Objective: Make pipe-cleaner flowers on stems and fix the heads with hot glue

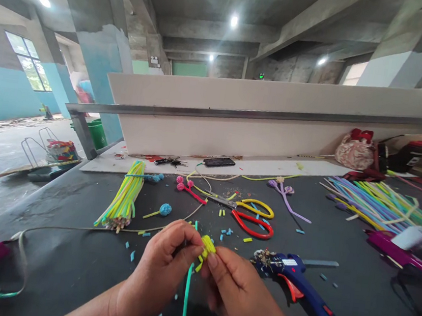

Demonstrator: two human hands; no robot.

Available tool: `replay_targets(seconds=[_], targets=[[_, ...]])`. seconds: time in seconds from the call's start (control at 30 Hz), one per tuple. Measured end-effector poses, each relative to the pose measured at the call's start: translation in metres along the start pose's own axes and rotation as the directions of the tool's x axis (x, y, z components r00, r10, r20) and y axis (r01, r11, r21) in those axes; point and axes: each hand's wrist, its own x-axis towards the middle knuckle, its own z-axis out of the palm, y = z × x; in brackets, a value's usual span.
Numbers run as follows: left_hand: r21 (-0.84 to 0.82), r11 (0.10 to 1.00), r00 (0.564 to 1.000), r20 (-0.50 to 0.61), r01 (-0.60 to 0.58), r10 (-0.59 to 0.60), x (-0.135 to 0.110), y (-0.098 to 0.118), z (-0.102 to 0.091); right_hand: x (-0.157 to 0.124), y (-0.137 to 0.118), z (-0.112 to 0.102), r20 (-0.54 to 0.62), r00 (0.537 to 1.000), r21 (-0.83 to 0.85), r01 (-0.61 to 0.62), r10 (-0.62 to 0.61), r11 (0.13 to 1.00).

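Both hands meet low over the dark table (67, 263). The left hand (161, 270) and right hand (232, 283) pinch a small yellow curled piece (208, 244) atop a green stem (186, 298) between fingertips. Just right lies a blue glue gun (306, 290); beyond, red-and-yellow scissors (252, 217). A bundle of yellow-green sticks (124, 199) lies to the left.

On the table (67, 263), the left hand (161, 270) and right hand (233, 289) meet at the near edge. The glue gun (306, 290) lies just right of them, the scissors (250, 214) farther off, the bundled sticks (123, 201) far left, the loose sticks (378, 204) far right
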Motion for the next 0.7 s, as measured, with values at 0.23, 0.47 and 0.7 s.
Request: replay_targets(seconds=[0.23, 0.47, 0.7], targets=[[-0.036, 0.999, 0.992, -0.12, 0.029, -0.033, -0.002, -0.01, -0.001, 0.003, -0.015, -0.001, 0.08, 0.975, 0.396, -0.221, 0.207, 0.891], [0.023, 0.991, 0.983, -0.125, -0.134, 0.135, -0.001, -0.001, 0.002, 0.002, -0.015, -0.006, 0.06, 0.983, 0.356, -0.185, 0.175, 0.916], [0.061, 0.987, 0.983, -0.107, -0.146, 0.152, -0.002, 0.004, -0.001, 0.003, -0.006, -0.003, 0.067, 0.99, 0.278, -0.136, 0.122, 0.951]])
